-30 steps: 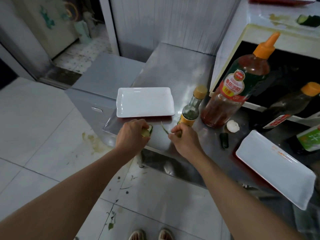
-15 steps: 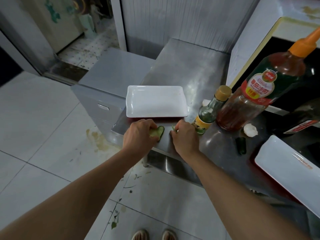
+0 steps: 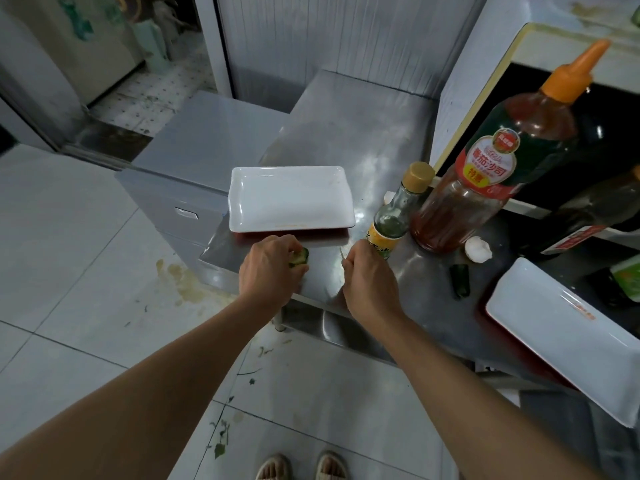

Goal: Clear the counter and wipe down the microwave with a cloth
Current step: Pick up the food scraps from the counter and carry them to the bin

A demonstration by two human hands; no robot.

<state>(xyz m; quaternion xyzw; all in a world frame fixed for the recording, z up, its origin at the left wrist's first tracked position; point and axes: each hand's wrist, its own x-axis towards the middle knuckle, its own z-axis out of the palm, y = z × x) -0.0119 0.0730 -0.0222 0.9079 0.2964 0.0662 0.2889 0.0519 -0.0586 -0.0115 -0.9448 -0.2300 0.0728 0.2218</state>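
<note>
left hand [image 3: 272, 268] grip is closed around a cucumber piece [image 3: 300, 258] at the steel surface [image 3: 349, 140] edge; right hand [image 3: 369, 277] pinches a thin green scrap [image 3: 343, 253]; microwave [image 3: 540, 109] behind the ketchup bottle [image 3: 498, 161].

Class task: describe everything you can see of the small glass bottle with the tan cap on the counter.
The small glass bottle stands upright on the steel counter. It has clear glass, a narrow neck, a tan screw cap and a yellow label low on its body, partly hidden by the right hand. It looks nearly empty. It sits just left of the big red sauce bottle; whether they touch is unclear.
</note>
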